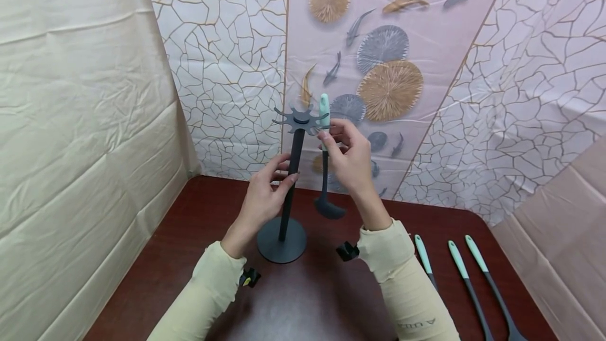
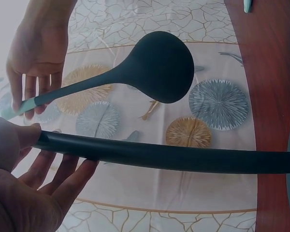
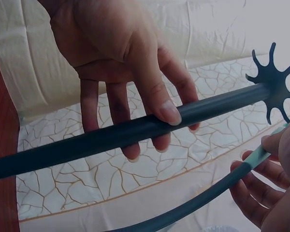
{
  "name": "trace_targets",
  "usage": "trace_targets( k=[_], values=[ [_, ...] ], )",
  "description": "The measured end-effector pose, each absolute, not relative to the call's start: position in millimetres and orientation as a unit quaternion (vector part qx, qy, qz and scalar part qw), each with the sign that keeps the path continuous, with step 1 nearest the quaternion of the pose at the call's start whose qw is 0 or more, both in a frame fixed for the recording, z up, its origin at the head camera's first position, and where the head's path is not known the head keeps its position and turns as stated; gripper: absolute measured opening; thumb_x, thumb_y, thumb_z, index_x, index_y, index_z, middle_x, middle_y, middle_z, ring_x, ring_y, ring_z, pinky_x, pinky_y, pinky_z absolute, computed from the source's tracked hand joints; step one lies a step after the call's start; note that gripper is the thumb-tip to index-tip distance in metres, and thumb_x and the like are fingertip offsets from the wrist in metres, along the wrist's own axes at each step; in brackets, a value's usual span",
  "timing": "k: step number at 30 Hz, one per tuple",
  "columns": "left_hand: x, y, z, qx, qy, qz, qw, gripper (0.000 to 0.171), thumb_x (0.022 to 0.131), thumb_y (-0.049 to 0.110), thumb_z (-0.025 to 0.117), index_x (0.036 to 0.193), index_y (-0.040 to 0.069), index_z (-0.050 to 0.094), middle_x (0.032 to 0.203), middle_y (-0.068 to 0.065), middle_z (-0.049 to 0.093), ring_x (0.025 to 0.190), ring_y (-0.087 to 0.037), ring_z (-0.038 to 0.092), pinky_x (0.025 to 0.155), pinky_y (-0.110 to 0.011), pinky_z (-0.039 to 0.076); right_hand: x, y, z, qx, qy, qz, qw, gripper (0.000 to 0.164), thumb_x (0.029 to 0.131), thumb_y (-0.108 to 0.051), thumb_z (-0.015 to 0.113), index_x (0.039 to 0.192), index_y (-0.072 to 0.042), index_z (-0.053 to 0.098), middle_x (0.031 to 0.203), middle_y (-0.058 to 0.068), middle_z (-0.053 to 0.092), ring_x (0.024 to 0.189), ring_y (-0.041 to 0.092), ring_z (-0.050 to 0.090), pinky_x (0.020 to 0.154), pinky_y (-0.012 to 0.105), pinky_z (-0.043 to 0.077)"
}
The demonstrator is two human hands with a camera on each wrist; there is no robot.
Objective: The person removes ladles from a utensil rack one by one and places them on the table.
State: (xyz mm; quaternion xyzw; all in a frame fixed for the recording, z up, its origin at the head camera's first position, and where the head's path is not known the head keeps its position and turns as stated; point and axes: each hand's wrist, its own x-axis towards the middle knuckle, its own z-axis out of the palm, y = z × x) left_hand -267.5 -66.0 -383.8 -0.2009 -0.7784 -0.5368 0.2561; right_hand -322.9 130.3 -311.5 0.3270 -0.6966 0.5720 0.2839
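A dark utensil stand (image 1: 295, 159) rises from a round base on the table, its top a ring of curved hooks (image 1: 301, 119). My left hand (image 1: 265, 188) grips the pole around its middle, thumb on the near side and fingers behind, as the right wrist view also shows. My right hand (image 1: 347, 154) pinches the mint-green handle of a ladle (image 1: 324, 172) between thumb and fingers. The ladle hangs upright with its dark bowl (image 2: 162, 67) down, above the table. Its handle top overlaps the right-hand hooks in the head view.
On the right of the dark red table (image 1: 189, 257) lie several utensils with mint-green handles, among them one at the left (image 1: 423, 251) partly hidden by my right sleeve (image 1: 407, 278). Patterned cloth (image 1: 227, 67) hangs behind the table, and plain cloth covers the sides.
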Motion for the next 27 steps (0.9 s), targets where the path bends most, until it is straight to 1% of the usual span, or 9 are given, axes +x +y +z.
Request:
trace_targets(
  k=[3, 6, 8, 13, 18, 23, 27],
  values=[
    [-267, -65, -384, -0.200, -0.780, -0.536, 0.255, 0.044, 0.105, 0.018, 0.070, 0.147, 0.015, 0.059, 0.122, -0.011, 0.071, 0.104, -0.025, 0.075, 0.081, -0.043, 0.064, -323, 135, -310, 0.329, -0.695, 0.576, 0.279, 0.024, 0.105, -0.009, 0.068, 0.127, -0.003, 0.069, 0.101, 0.013, 0.075, 0.080, 0.026, 0.073, 0.067, 0.028, 0.059],
    [-267, -65, -384, -0.199, -0.780, -0.537, 0.252, 0.044, 0.105, 0.018, 0.070, 0.148, 0.015, 0.059, 0.122, -0.011, 0.071, 0.104, -0.025, 0.075, 0.081, -0.043, 0.064, -324, 140, -308, 0.333, -0.692, 0.579, 0.275, 0.025, 0.103, -0.007, 0.069, 0.128, -0.001, 0.068, 0.101, 0.014, 0.075, 0.080, 0.021, 0.073, 0.066, 0.028, 0.059],
    [-267, -65, -385, -0.199, -0.780, -0.538, 0.249, 0.044, 0.105, 0.018, 0.070, 0.148, 0.015, 0.059, 0.123, -0.011, 0.071, 0.104, -0.025, 0.075, 0.080, -0.043, 0.064, -324, 143, -307, 0.333, -0.692, 0.579, 0.274, 0.027, 0.103, -0.006, 0.071, 0.128, 0.000, 0.067, 0.101, 0.015, 0.075, 0.080, 0.024, 0.073, 0.064, 0.028, 0.059],
    [-268, -65, -385, -0.198, -0.781, -0.541, 0.242, 0.044, 0.106, 0.019, 0.069, 0.148, 0.014, 0.059, 0.123, -0.011, 0.070, 0.105, -0.026, 0.074, 0.081, -0.046, 0.063, -322, 151, -302, 0.330, -0.703, 0.574, 0.262, 0.031, 0.102, -0.008, 0.072, 0.131, 0.000, 0.066, 0.102, 0.017, 0.074, 0.083, 0.038, 0.071, 0.062, 0.030, 0.060],
    [-268, -66, -385, -0.200, -0.780, -0.544, 0.237, 0.043, 0.106, 0.020, 0.069, 0.147, 0.015, 0.059, 0.124, -0.011, 0.069, 0.105, -0.026, 0.074, 0.081, -0.048, 0.063, -320, 160, -300, 0.328, -0.712, 0.567, 0.252, 0.033, 0.102, -0.008, 0.072, 0.133, -0.001, 0.064, 0.103, 0.017, 0.072, 0.082, 0.038, 0.070, 0.064, 0.029, 0.060],
    [-269, -67, -385, -0.200, -0.779, -0.544, 0.238, 0.042, 0.106, 0.020, 0.068, 0.147, 0.018, 0.059, 0.123, -0.008, 0.070, 0.105, -0.024, 0.075, 0.080, -0.044, 0.063, -319, 167, -299, 0.317, -0.728, 0.558, 0.242, 0.038, 0.102, -0.011, 0.073, 0.138, -0.005, 0.063, 0.102, 0.015, 0.071, 0.083, 0.038, 0.070, 0.064, 0.028, 0.061],
    [-270, -67, -384, -0.198, -0.776, -0.552, 0.232, 0.043, 0.106, 0.020, 0.068, 0.148, 0.018, 0.059, 0.124, -0.008, 0.070, 0.106, -0.024, 0.075, 0.080, -0.043, 0.063, -318, 171, -299, 0.314, -0.733, 0.555, 0.236, 0.040, 0.102, -0.011, 0.073, 0.140, -0.004, 0.062, 0.101, 0.017, 0.071, 0.083, 0.035, 0.070, 0.065, 0.033, 0.062]
  ],
)
